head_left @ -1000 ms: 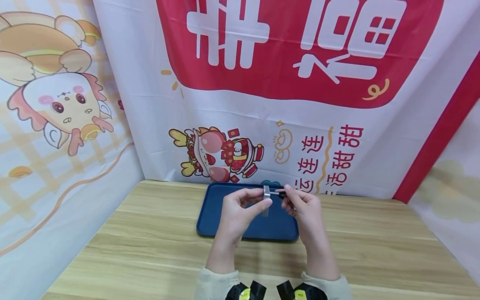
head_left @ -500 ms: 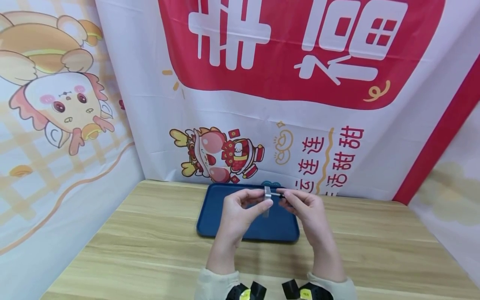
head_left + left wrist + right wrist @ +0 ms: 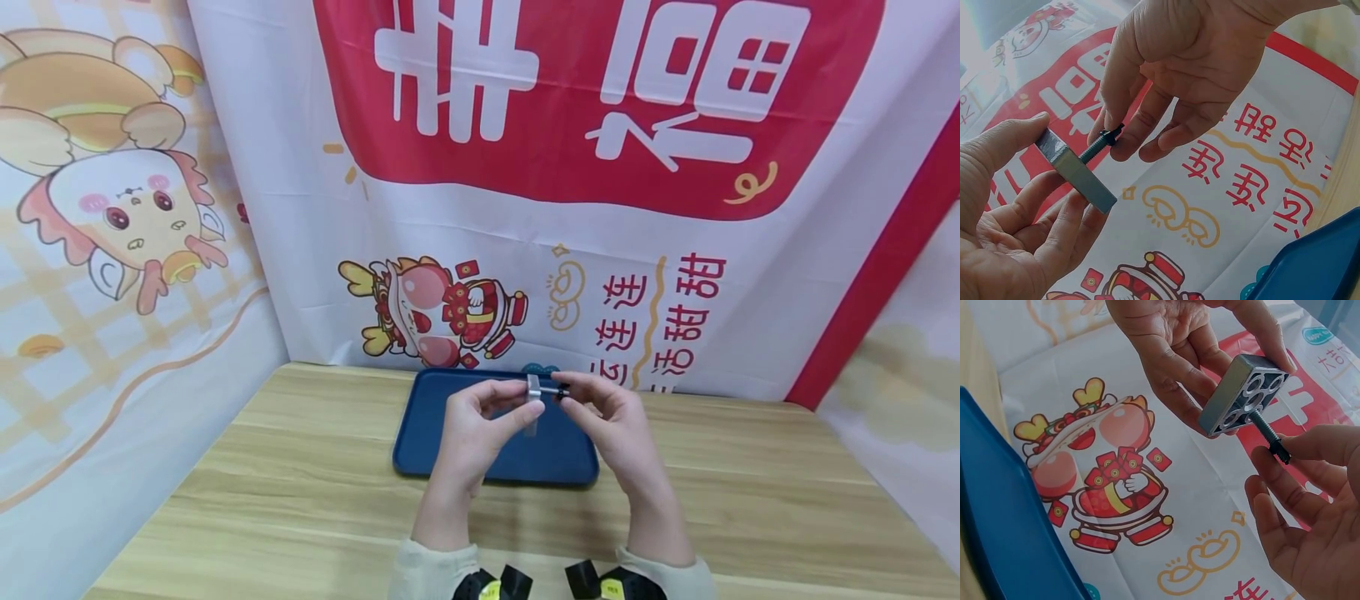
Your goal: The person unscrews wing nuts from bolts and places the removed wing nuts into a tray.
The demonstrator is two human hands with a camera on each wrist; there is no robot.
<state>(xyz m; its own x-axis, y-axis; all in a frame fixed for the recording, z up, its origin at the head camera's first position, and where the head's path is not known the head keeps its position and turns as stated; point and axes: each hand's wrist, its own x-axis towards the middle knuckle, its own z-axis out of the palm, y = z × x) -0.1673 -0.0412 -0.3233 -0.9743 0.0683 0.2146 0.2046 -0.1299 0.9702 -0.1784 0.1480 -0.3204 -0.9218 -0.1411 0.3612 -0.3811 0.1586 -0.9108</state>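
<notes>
My left hand (image 3: 480,421) grips a flat square metal block (image 3: 1244,394) by its edges, between thumb and fingers. Round holes and ribs show on the block's face in the right wrist view. Out of that face stands a threaded rod (image 3: 1264,428), with a black nut-like piece (image 3: 1280,451) near its free end. Thumb and forefinger of my right hand (image 3: 611,417) pinch this black piece, while its other fingers lie loosely bent. In the left wrist view the block (image 3: 1075,172) is tilted, and the rod points towards the right hand. Both hands are raised above a blue tray.
The blue tray (image 3: 408,450) lies on a wood-grain table (image 3: 300,467), near its back edge. Behind it hangs a printed white and red cloth (image 3: 465,208). A second patterned cloth (image 3: 112,350) closes off the left side.
My right hand's fingers have shifted round the black piece, thumb lower and forefinger higher than before. The left hand keeps the block in nearly the same place.
</notes>
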